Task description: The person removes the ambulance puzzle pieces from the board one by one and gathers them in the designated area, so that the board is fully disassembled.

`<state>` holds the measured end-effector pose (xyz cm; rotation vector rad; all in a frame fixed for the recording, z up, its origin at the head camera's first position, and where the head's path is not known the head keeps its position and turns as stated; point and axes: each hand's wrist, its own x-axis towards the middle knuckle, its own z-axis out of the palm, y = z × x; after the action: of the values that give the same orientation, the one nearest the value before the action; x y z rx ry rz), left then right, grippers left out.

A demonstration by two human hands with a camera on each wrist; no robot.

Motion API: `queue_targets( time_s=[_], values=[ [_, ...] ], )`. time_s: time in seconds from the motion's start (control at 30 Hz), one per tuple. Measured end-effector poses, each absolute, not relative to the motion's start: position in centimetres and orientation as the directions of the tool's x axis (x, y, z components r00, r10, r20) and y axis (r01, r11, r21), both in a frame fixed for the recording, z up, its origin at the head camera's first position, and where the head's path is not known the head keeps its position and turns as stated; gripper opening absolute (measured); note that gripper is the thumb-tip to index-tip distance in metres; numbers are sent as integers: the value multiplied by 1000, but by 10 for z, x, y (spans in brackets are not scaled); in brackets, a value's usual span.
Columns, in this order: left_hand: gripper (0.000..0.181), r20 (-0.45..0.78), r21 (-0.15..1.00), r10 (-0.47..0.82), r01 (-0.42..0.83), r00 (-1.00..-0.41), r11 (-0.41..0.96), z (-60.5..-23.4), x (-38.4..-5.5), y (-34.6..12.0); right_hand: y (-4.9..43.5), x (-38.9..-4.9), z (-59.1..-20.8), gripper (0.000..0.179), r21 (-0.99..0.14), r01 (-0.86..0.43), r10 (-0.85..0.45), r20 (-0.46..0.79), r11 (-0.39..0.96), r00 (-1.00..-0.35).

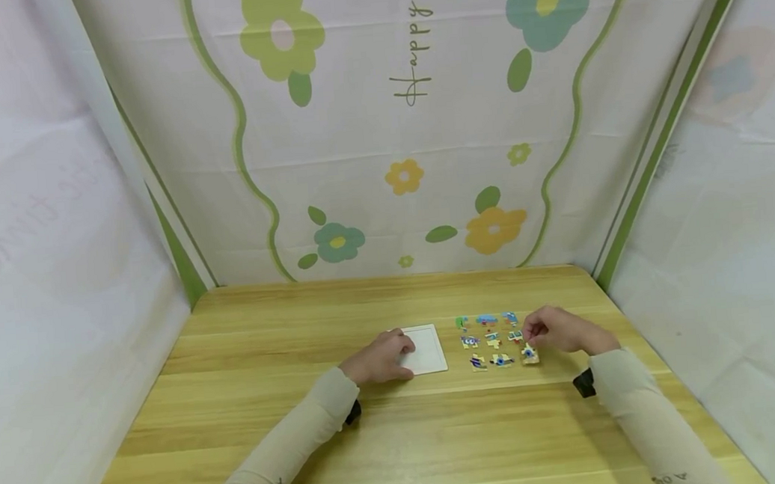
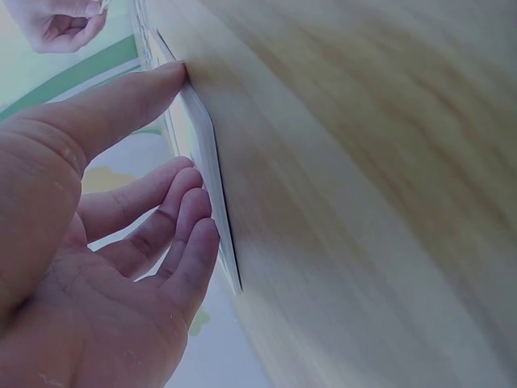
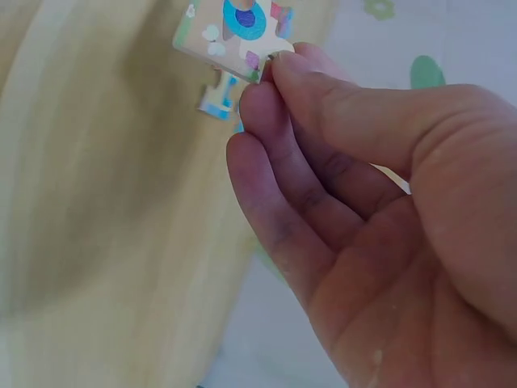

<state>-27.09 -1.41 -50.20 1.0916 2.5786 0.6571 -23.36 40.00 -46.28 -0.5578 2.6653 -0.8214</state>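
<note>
My right hand (image 1: 559, 330) pinches a corner of a jigsaw puzzle piece (image 3: 234, 32) between thumb and fingertips. That piece has a blue ring pattern on a pale ground, and in the right wrist view it is tilted above the table. More puzzle pieces (image 1: 492, 339) lie apart in rows just left of the right hand. A flat white square puzzle tray (image 1: 425, 350) lies left of the pieces. My left hand (image 1: 382, 358) rests at the tray's left side. In the left wrist view its thumb and loosely bent fingers (image 2: 190, 206) touch the tray.
Everything lies on a wood-grain table (image 1: 294, 443). A flower-printed fabric wall (image 1: 353, 132) stands behind it, with white fabric walls at both sides. Another puzzle piece (image 3: 218, 95) shows beneath the held one in the right wrist view.
</note>
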Motion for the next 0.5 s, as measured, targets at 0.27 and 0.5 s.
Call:
queue_targets(
  time_s=[0.27, 0.5],
  values=[
    [48, -72, 494, 726, 608, -684, 622, -506, -273, -13, 401, -236, -481, 8, -589, -260, -416, -143, 765, -898],
    [48, -75, 490, 726, 609, -684, 624, -506, -273, -12, 397, -234, -486, 9, -584, -255, -386, -110, 771, -916]
  ],
)
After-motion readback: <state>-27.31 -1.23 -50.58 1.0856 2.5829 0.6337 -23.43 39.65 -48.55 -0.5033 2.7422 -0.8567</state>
